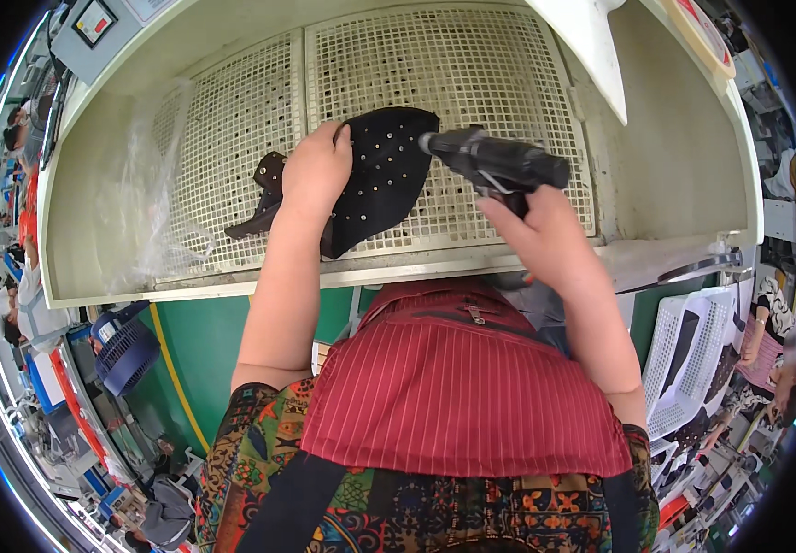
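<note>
A black cloth piece, dotted with shiny round studs, lies over a cream grid. Its rounded shape looks cap-like, but I cannot tell its exact kind. My left hand is closed on the middle of it, fingers partly hidden, while a dark narrow end sticks out to the left. On the right, my right hand grips the handle of a black pistol-shaped tool. The tool's nozzle points left, close to the cloth's right edge; whether they touch is unclear.
The cream grid panels sit inside a walled cream bench. Clear plastic sheeting covers the left side. A white funnel-like part hangs at the upper right. Below stand a blue fan and a white basket.
</note>
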### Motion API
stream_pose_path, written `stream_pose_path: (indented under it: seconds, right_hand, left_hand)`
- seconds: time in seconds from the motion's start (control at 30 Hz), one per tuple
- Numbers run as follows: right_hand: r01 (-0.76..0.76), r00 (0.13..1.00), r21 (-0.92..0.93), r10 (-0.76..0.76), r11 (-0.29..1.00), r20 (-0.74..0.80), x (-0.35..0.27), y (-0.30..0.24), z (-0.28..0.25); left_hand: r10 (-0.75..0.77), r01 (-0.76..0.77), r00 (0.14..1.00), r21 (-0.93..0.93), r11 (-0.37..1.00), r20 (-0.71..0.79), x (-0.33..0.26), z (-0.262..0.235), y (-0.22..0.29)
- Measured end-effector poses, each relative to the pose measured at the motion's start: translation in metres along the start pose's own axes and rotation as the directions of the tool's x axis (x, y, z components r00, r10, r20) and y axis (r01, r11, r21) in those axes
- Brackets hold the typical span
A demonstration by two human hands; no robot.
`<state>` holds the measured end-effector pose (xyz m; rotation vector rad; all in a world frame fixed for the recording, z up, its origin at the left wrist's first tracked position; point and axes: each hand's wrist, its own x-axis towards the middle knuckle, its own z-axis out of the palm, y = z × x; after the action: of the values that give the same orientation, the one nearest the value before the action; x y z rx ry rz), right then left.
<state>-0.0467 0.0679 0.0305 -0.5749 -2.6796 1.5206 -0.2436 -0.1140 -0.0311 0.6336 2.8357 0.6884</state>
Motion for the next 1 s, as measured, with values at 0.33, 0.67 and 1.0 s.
stream_pose_path:
  seconds: [0.33,0.67,1.0]
  right_hand:
    - [0.077,0.997,-0.119,-0.075,0.990,0.024,-0.012,-0.005,-0.010]
    - [0.180,0.982,-0.024,-0.181,0.983,-0.051,-0.011,-0.006,-0.009]
    - [0.067,0.994,-0.205,-0.083,0.976,-0.069,-0.026,-0.003,-0.024]
  left_hand:
    - [-0.011,0.018,0.998,-0.117,0.993,0.055,0.002,-0.002,-0.003]
    - [-0.013,0.024,0.995,-0.106,0.994,0.101,0.000,-0.001,-0.001]
    - [0.066,-0.054,0.996,-0.165,0.985,0.064,-0.004,0.003,-0.010]
